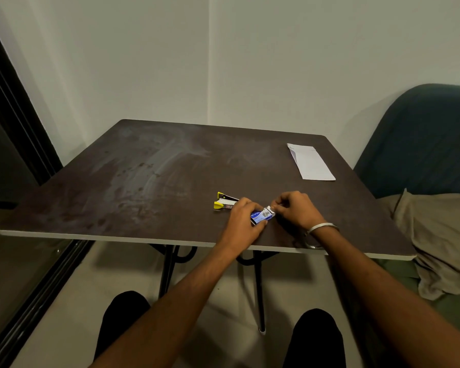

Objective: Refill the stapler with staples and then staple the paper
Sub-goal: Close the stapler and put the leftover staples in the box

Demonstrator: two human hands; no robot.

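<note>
Head camera looks forward and down, near the table (96, 181)

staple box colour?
Blue with white end flap, held in both hands; staple box shows best in the head view.

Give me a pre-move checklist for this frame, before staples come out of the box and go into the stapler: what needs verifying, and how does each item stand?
1. Staple box held steady: ok, the left hand grips it just above the table.
2. Box end opened: ok, the right hand pinches the white flap, which stands up.
3. Staples in the box: cannot tell, the contents are hidden.
4. Stapler opened for loading: cannot tell, the left hand partly hides it.
5. Stapler within reach: ok, it lies just beyond the left hand.
6. Paper ready: ok, lying flat at the far right, untouched.
</note>
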